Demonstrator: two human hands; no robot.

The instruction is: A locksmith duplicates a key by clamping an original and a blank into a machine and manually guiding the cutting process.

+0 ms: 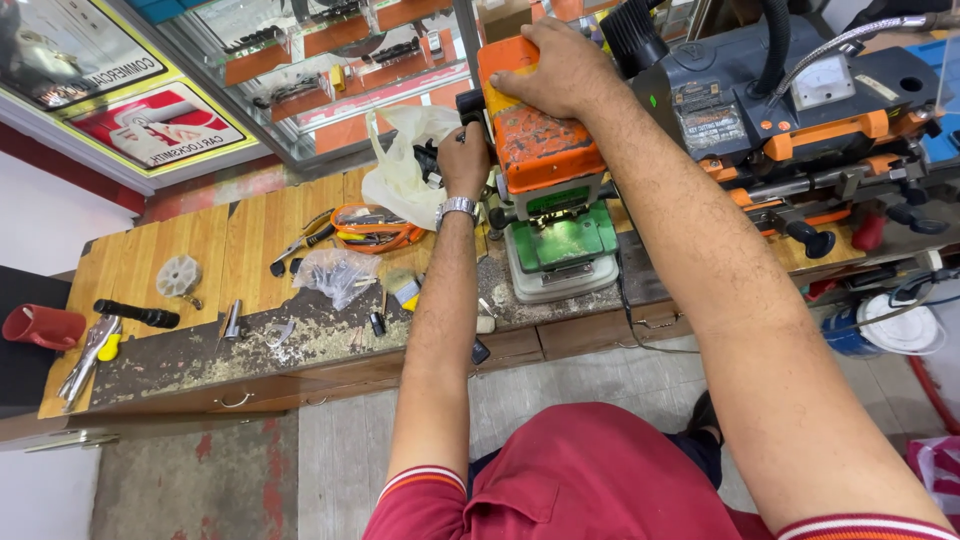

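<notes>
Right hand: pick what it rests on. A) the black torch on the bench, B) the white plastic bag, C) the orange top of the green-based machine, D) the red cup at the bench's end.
C: the right hand lies flat on the orange machine top, far from the other three things.

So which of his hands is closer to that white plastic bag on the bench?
The left hand: it grips a black handle just right of the bag. The right hand rests atop the orange machine, farther right.
</notes>
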